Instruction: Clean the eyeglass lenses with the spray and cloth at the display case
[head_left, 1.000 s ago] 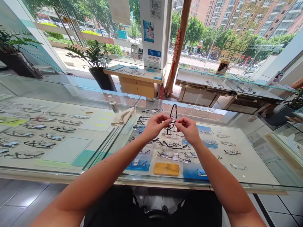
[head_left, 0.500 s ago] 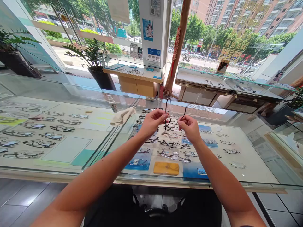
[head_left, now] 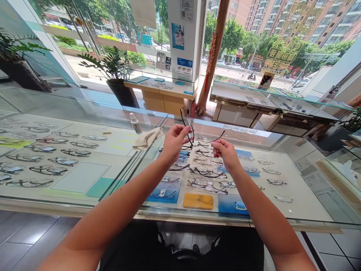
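Note:
My left hand (head_left: pixel 174 142) is closed on a pair of dark-rimmed eyeglasses (head_left: pixel 193 132), held up tilted above the glass counter. Between the thumb and fingers of my right hand (head_left: pixel 226 153) is a thin dark temple arm (head_left: pixel 221 134), its tip pointing up and right. Whether this arm joins the rim I cannot tell. Beneath both hands, several eyeglasses (head_left: pixel 207 172) lie in rows inside the display case. A beige cleaning cloth (head_left: pixel 148 138) and a white spray bottle (head_left: pixel 135 123) rest on the counter, left of my left hand.
The glass counter (head_left: pixel 113 109) stretches across in front of me. Inside are a yellow block (head_left: pixel 198 201) and more eyeglasses at left (head_left: pixel 50 171). Beyond stand a potted plant (head_left: pixel 121 90), a wooden post (head_left: pixel 210 64) and another display case (head_left: pixel 239 109).
My left hand has moved a little left with the eyeglasses, which now tilt more. My right hand is slightly lower, its temple arm leaning further right. The gap between both has widened.

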Motion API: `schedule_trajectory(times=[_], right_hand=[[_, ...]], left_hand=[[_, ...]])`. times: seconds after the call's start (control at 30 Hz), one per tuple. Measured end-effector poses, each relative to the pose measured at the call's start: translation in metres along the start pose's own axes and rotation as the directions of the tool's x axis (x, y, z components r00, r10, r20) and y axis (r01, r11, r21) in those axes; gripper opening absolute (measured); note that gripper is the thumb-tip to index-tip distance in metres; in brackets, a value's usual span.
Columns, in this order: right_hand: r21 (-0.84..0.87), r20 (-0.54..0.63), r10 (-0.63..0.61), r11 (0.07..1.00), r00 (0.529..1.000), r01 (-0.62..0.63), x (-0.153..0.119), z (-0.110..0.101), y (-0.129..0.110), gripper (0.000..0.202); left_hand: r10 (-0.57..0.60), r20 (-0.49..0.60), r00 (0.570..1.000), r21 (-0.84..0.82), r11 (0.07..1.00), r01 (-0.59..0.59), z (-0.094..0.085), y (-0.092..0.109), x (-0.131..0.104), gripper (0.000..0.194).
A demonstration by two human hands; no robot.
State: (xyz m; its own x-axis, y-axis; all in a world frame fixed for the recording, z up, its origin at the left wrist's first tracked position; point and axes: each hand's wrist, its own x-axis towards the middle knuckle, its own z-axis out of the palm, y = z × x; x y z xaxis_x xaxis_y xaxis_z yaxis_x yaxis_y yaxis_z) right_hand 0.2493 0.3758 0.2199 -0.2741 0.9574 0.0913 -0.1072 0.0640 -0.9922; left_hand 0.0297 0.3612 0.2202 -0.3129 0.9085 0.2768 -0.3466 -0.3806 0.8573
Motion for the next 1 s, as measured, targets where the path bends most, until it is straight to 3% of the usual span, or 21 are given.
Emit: schedule_trajectory(times=[0.1, 0.2, 0.3, 0.4, 0.7, 1.0], right_hand=[[-0.108, 0.136, 0.019, 0.994, 0.991, -0.004, -0.005, -0.004, -0.007, 0.034], [-0.125, 0.207, -0.123, 0.981, 0.971, 0.151, -0.014, 0.001, -0.011, 0.027], [-0.14, 0.277, -0.224, 0.953, 0.935, 0.269, -0.025, 0.01, -0.011, 0.047], [-0.207, 0.328, -0.246, 0.923, 0.912, 0.324, -0.03, 0.017, -0.01, 0.06], [-0.279, 0.36, -0.236, 0.896, 0.902, 0.346, -0.03, 0.018, -0.003, 0.067], [-0.299, 0.284, -0.274, 0.885, 0.919, 0.357, -0.027, 0.014, -0.002, 0.068]], left_hand=[[0.107, 0.017, 0.994, 0.106, 0.988, -0.108, -0.001, -0.001, -0.001, 0.049], [0.209, 0.077, 0.975, 0.248, 0.943, -0.222, 0.001, -0.003, -0.007, 0.04], [0.251, 0.137, 0.958, 0.354, 0.891, -0.284, 0.005, -0.003, -0.019, 0.03], [0.269, 0.184, 0.945, 0.383, 0.866, -0.321, 0.009, -0.002, -0.027, 0.026], [0.305, 0.235, 0.923, 0.391, 0.84, -0.376, 0.008, -0.003, -0.029, 0.025], [0.3, 0.247, 0.921, 0.397, 0.836, -0.379, 0.009, -0.002, -0.029, 0.024]])
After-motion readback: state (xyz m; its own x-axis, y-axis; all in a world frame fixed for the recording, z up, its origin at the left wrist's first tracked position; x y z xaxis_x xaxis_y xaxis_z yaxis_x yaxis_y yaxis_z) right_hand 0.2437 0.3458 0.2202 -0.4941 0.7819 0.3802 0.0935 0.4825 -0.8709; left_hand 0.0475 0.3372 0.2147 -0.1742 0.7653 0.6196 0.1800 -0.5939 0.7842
